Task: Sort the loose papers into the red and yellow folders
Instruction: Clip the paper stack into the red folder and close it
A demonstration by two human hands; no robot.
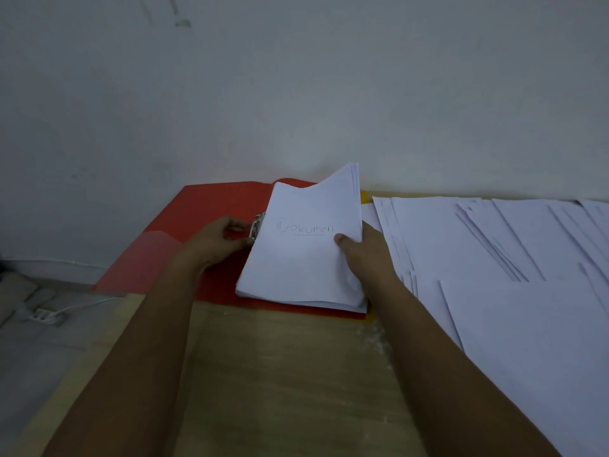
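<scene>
Red folder (211,219) is lying open at frame centre-left, cover flapped out leftward. My left hand (219,240) is pinching the metal clip (257,227) at the stack's left edge. Just right of it, I'm holding the paper stack (303,258) with my right hand (365,255), thumb on top, the far end lifting up. Stack's long axis is running away from me, clip beside it, so left hand is nearer. Loose papers (494,245) are fanning out at frame right; yellow folder (364,196) is barely peeking behind.
</scene>
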